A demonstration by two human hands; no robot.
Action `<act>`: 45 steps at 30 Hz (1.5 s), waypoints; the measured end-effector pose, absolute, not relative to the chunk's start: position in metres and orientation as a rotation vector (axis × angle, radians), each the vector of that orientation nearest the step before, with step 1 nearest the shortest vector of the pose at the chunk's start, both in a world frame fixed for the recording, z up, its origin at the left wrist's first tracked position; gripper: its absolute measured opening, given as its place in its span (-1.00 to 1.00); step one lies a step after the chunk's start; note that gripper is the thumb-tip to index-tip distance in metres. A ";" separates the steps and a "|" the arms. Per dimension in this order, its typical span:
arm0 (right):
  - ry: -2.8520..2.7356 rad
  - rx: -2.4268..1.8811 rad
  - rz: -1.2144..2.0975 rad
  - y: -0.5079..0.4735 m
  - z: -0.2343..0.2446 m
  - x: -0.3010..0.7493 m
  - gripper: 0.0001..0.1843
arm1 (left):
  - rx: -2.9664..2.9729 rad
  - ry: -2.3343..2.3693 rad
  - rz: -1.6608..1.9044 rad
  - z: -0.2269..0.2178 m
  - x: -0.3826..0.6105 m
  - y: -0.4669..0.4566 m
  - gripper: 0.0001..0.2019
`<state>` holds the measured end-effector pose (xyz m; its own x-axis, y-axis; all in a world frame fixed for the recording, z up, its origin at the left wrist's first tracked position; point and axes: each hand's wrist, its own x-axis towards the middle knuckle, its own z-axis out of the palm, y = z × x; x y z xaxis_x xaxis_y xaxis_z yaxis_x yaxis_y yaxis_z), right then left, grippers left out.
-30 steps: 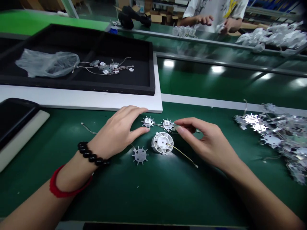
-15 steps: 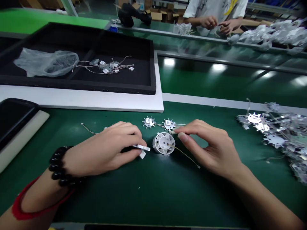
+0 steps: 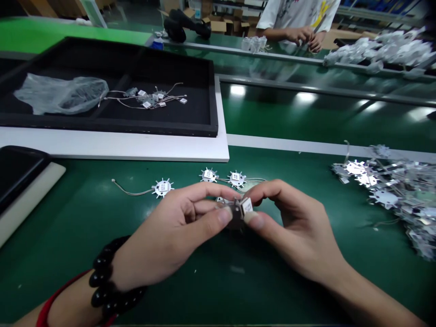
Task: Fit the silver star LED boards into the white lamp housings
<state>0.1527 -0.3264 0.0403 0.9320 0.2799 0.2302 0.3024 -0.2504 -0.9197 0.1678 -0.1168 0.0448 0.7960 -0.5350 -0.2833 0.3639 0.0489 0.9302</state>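
My left hand pinches a dark-looking metal plate with spiky edges between thumb and fingers. My right hand grips a small square piece with a white label at the plate's right side; whether the two are joined I cannot tell. Behind my fingers a white round plastic housing is mostly hidden. Past the hands, two star-shaped metal plates with white labels lie side by side. Another star-shaped plate with a thin wire lies beyond my left hand.
A heap of similar metal plates covers the right side. A black tray at the back left holds a plastic bag and several wired parts. Across the bench, a person's hands work near white parts.
My left hand has moved right with the metal plate, in front of the round housing. My right hand has closed on the small labelled square. The leftmost star-shaped plate is now uncovered.
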 end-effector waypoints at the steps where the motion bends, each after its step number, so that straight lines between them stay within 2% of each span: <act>1: -0.412 -1.829 -0.019 -0.327 0.040 0.153 -0.91 | 1.405 -0.168 -0.693 0.045 0.167 -0.117 -0.76; 8: -0.559 -1.811 -0.040 -0.326 0.039 0.153 -0.83 | 1.338 -0.206 -0.678 0.046 0.165 -0.118 -0.72; 11: -0.502 -1.769 0.001 -0.324 0.039 0.149 -0.69 | 1.155 -0.187 -0.691 0.043 0.165 -0.121 -0.69; 15: -0.357 -1.590 0.284 -0.328 0.041 0.148 -0.52 | 1.055 -0.138 -0.677 0.041 0.168 -0.120 -0.85; 18: -0.280 -1.527 0.461 -0.331 0.045 0.153 -0.67 | 1.027 -0.125 -0.663 0.043 0.170 -0.117 -0.87; 21: -0.272 -1.645 0.390 -0.333 0.051 0.158 -0.88 | 1.052 -0.097 -0.680 0.045 0.173 -0.114 -0.81; 26: -0.288 -1.840 0.366 -0.336 0.056 0.158 -0.83 | 1.091 -0.084 -0.703 0.045 0.174 -0.117 -0.77; 32: -0.336 -1.844 0.310 -0.334 0.054 0.156 -0.89 | 1.192 -0.085 -0.654 0.042 0.174 -0.117 -0.78; 40: -0.443 -1.929 0.321 -0.335 0.057 0.156 -0.82 | 1.020 -0.061 -0.760 0.043 0.176 -0.117 -0.86; 45: -0.376 -2.005 0.321 -0.333 0.056 0.154 -0.88 | 1.094 -0.044 -0.689 0.042 0.175 -0.120 -0.77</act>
<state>0.1538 -0.3325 0.0557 0.9155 0.3974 -0.0624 0.1235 -0.4254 -0.8965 0.1746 -0.1195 0.0423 0.7930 -0.5332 -0.2947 0.4916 0.2744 0.8265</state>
